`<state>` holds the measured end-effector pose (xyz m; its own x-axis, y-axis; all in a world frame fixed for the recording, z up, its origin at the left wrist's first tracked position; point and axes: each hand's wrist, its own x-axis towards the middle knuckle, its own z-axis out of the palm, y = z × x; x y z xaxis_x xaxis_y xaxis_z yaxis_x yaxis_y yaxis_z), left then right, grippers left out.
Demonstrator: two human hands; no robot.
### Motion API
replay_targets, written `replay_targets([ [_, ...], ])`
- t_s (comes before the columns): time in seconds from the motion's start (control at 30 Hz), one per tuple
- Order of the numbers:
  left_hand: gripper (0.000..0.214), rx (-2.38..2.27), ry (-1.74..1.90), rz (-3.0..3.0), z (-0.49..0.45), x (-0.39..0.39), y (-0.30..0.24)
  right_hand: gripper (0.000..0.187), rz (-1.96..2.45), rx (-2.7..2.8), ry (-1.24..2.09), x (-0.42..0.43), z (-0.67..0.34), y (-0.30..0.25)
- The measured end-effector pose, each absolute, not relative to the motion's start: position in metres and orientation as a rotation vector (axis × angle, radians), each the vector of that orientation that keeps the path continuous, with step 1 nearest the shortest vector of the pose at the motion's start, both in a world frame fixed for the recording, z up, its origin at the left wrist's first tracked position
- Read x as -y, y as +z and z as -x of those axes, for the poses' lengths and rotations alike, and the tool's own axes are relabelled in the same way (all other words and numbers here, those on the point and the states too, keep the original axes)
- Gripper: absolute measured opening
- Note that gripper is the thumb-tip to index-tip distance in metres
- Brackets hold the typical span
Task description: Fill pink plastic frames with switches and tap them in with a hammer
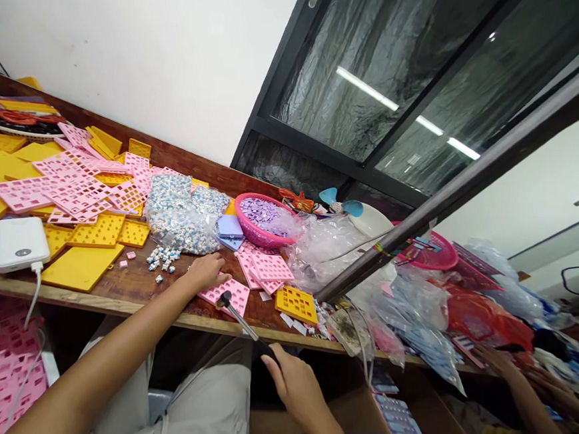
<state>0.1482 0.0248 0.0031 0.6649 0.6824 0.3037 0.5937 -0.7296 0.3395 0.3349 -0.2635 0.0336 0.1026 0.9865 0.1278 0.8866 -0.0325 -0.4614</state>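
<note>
My right hand (299,385) grips the black handle of a small hammer (242,320), fingers wrapped round it. The dark round hammer head lies over a pink plate with square openings (236,298) near the table's front edge. At that plate's upper left, my left hand (207,272) has its fingers bent down onto it; whether a small piece is under them cannot be made out. Left of this hand lie loose small blue-and-white pieces (163,258), in front of a clear bag full of the same pieces (182,215). Two small pink pieces (124,263) lie farther left.
More pink plates (270,269) and a yellow grid plate (296,304) lie to the right. Behind stands a pink basket (255,236) of purple pieces. A metal pole (420,207) slants across the right. A power bank (21,244) sits left. Another person's hands (503,364) are far right.
</note>
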Motion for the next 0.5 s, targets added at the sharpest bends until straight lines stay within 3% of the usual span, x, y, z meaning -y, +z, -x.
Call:
replay_targets([
  [0.27, 0.038, -1.006, 0.637, -2.685, -0.148, -0.025, 0.002, 0.039, 2.069, 1.855, 0.230, 0.262, -0.340, 0.036],
  [0.5, 0.041, -0.939, 0.712, -2.730, -0.140, -0.018, 0.013, 0.049, 1.910, 1.506, 0.248, 0.274, -0.365, 0.036],
])
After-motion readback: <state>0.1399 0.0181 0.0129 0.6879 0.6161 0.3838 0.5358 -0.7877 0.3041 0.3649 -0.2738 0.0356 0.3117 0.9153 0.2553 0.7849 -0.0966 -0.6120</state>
